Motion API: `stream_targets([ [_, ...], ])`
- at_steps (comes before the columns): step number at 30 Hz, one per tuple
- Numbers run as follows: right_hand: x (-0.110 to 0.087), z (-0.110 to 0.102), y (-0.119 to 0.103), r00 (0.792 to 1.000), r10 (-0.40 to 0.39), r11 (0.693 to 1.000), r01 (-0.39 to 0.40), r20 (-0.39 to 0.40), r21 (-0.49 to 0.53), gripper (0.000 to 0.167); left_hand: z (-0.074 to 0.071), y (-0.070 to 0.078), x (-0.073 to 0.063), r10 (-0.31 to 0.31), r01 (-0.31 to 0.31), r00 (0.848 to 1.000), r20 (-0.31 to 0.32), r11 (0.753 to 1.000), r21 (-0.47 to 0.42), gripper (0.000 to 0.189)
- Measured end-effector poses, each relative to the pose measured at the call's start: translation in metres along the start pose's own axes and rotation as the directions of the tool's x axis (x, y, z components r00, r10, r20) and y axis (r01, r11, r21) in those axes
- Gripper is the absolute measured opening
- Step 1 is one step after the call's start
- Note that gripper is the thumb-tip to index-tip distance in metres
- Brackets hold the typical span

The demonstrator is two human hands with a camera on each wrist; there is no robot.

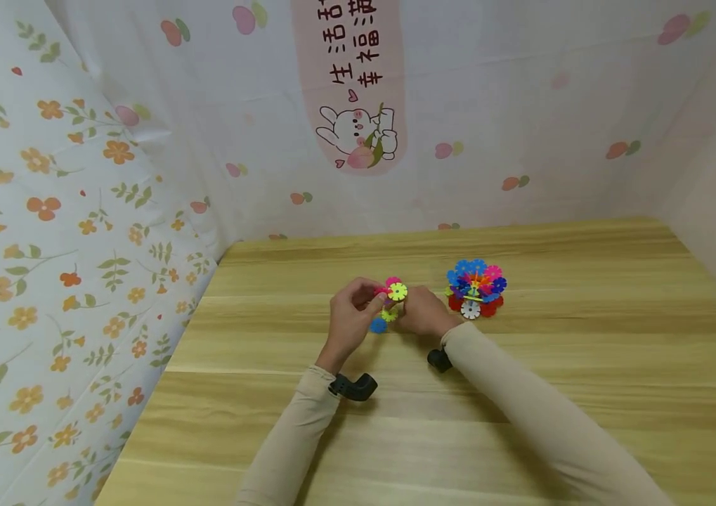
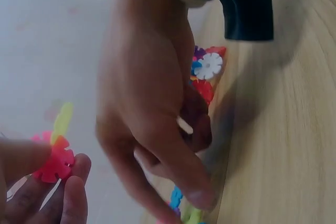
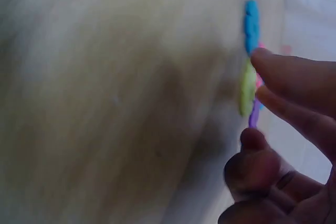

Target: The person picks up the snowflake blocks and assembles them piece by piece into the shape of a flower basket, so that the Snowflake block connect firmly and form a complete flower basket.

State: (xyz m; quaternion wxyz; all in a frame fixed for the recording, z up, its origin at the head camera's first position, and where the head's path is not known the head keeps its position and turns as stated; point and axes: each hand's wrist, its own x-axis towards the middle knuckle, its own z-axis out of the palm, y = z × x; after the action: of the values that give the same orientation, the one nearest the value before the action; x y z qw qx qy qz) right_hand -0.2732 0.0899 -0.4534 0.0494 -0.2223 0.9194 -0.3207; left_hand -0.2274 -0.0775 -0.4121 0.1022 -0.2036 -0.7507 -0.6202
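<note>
In the head view my left hand [image 1: 350, 318] pinches a pink snowflake disc, and a yellow snowflake disc [image 1: 398, 292] shows beside its fingertips. The left wrist view shows the pink disc [image 2: 56, 162] between thumb and fingers, with a yellow disc [image 2: 63, 123] edge-on against it. My right hand [image 1: 424, 310] reaches down to loose discs on the table, among them a yellow one [image 1: 389, 315] and a blue one [image 1: 378, 325]. Seen from the right wrist, its straight fingers [image 3: 294, 80] are right at the blue disc [image 3: 251, 27] and yellow disc [image 3: 246, 87]; a purple disc [image 3: 254, 114] lies close by.
A many-coloured cluster of joined snowflake discs [image 1: 475, 287] stands on the wooden table [image 1: 585, 337], just right of my right hand. Patterned cloth [image 1: 484, 105] hangs behind the table, and a flowered cloth [image 1: 79, 281] is at its left. Each wrist carries a black camera mount [image 1: 354, 387].
</note>
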Motion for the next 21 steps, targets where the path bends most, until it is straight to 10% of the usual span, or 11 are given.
stream_targets([
  [12, -0.008, -0.007, -0.003, 0.999, -0.041, 0.989, 0.042, 0.011, -0.14, 0.014, 0.0, -0.006, 0.0, -0.018, 0.019, 0.999, 0.03, 0.998, -0.056, 0.013],
  [21, -0.025, -0.023, 0.016, 0.991, -0.083, 0.995, 0.076, 0.104, 0.065, 0.016, 0.0, -0.007, -0.002, -0.03, 0.035, 0.997, 0.073, 0.998, -0.061, 0.015],
])
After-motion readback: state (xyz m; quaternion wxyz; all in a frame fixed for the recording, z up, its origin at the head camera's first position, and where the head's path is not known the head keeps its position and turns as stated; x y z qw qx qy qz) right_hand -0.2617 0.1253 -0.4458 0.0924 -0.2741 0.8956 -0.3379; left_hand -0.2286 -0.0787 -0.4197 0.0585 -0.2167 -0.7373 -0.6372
